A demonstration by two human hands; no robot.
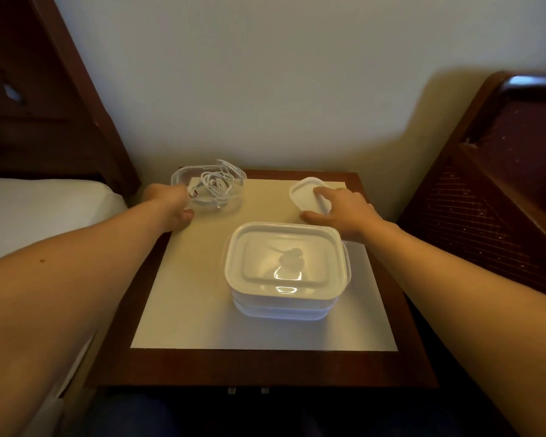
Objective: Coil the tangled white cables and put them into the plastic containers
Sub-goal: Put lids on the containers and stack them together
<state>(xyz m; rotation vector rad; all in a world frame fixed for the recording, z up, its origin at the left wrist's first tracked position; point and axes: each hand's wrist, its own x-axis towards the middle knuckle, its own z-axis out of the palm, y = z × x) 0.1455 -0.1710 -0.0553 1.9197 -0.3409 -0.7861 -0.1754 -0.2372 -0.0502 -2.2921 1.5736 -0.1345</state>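
Closest to me, low in the middle of the frame, sits a stack of white boxes [287, 272] with a lid on top. Something dark shows through that lid, but I cannot tell what it is.

Up in the upper left of the small table [265, 364] is a clear box [234, 197] with no lid on. White cables [216, 184] lie inside it, partly looped, with some loops poking up over the rim. I think this part is almost done.

My left hand [174, 205] touches the near side of the clear box, but I cannot tell if it is gripping it. My right hand [341, 212] lies on a loose white lid [306, 193] in the upper right, fingers fairly straight, pressing and not gripping.

I think what is left is tucking the loops down and closing the box.
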